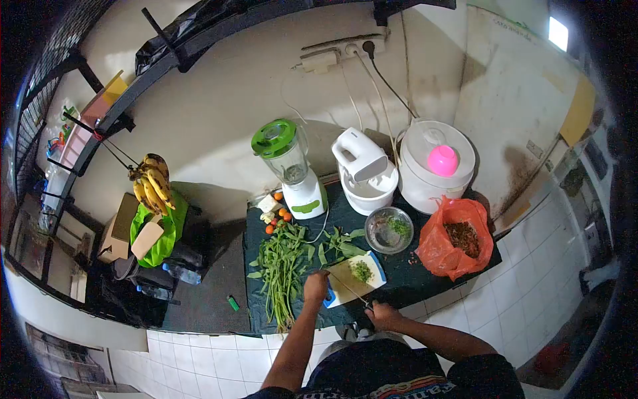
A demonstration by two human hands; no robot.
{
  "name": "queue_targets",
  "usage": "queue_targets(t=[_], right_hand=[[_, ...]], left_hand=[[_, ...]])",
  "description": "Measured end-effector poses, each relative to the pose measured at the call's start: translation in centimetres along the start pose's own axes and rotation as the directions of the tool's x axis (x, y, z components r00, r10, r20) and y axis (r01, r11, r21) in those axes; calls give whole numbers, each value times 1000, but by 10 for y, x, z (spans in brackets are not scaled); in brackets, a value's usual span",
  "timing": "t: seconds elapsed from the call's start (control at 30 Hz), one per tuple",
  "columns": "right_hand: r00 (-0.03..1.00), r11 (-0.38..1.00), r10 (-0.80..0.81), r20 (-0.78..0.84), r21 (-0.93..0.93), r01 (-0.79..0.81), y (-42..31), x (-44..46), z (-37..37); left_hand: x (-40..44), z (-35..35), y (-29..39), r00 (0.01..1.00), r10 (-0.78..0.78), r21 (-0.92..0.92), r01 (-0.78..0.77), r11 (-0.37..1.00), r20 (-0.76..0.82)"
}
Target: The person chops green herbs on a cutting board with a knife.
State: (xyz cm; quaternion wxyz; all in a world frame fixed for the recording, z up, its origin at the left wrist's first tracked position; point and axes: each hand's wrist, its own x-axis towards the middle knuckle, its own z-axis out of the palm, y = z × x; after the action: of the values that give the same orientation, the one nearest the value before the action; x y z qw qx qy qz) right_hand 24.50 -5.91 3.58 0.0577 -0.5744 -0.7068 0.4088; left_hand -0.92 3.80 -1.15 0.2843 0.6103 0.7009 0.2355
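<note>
The shirt (375,362) is cut off below; the right fingers (380,312) hide one end of the knife (349,288).

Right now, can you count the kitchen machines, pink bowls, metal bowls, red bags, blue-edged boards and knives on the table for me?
Kitchen machines: 3 (blender, mixer, round white cooker)
Pink bowl: 1
Metal bowl: 1
Red bag: 1
Blue-edged board: 1
Knife: 1
Total: 8
</note>
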Motion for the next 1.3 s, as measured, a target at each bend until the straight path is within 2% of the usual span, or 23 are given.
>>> queue_targets(t=[0.03, 0.07, 0.1, 0.17, 0.2, 0.43, 0.5, 0.53, 0.6, 0.67, 0.73, 0.87, 0.97, 1.0, 1.03, 1.07, 1.17, 1.23, 1.3], right_hand=[[993, 998, 38, 113, 38, -43, -3, -3, -4], [991, 999, -30, 131, 16, 28, 4, -3, -2], [991, 999, -34, 130, 17, 32, 5, -1, -3], [990, 999, -7, 140, -39, 12, 7, 3, -5], [990, 999, -7, 141, -38, 12, 7, 3, -8], [995, 999, -12, 99, -37, 16, 33, 6, 4], [995, 999, -30, 97, -27, 32, 38, 2, 13], [997, 1000, -5, 83, -24, 7, 38, 2, 15], [998, 1000, 20, 61, -16, -19, 36, 0, 13], [997, 999, 39, 63, -14, -38, 27, -6, 2], [993, 998, 67, 101, -21, -65, 24, -3, -3], [977, 991, 136, 166, -28, -133, 30, 3, -4], [979, 990, 138, 152, -50, -132, 22, -2, -16], [978, 989, 141, 152, -56, -134, 25, -1, -13], [986, 994, 97, 136, -60, -89, 29, 0, -8], [991, 997, 53, 123, -63, -45, 35, 2, -2], [993, 998, 13, 118, -62, -6, 43, 3, 6], [989, 996, 63, 134, -73, -53, 34, 0, -5], [983, 992, 108, 146, -83, -97, 30, -1, -9]], left_hand=[[6, -9, 2, 996, 67, 174, -77, 982, 67], [10, -18, 4, 982, 121, 336, -164, 928, 146], [15, -21, 0, 982, 121, 338, -163, 927, 144], [27, -22, -5, 962, 247, 360, -273, 892, 119], [34, -20, -6, 971, 194, 406, -235, 883, 141], [56, -36, 10, 945, 132, 435, -259, 862, 299], [66, -40, 12, 899, 172, 401, -342, 850, 402], [63, -47, 24, 898, 133, 468, -340, 816, 420], [78, -28, -4, 911, 141, 461, -324, 826, 387], [86, -26, -6, 926, 148, 448, -303, 841, 348], [82, -36, 14, 868, 163, 478, -405, 780, 469], [94, -16, -13, 899, 155, 544, -377, 750, 410], [88, -22, -6, 909, 155, 556, -363, 747, 386], [80, -28, 7, 927, 119, 568, -315, 761, 355], [75, -29, 10, 942, 81, 577, -265, 773, 324], [78, -26, -9, 939, 125, 562, -295, 773, 320], [72, -38, -3, 947, 132, 552, -281, 785, 294], [67, -43, -3, 950, 140, 549, -277, 788, 279], [55, -45, -10, 934, 354, 342, -345, 874, 37]])
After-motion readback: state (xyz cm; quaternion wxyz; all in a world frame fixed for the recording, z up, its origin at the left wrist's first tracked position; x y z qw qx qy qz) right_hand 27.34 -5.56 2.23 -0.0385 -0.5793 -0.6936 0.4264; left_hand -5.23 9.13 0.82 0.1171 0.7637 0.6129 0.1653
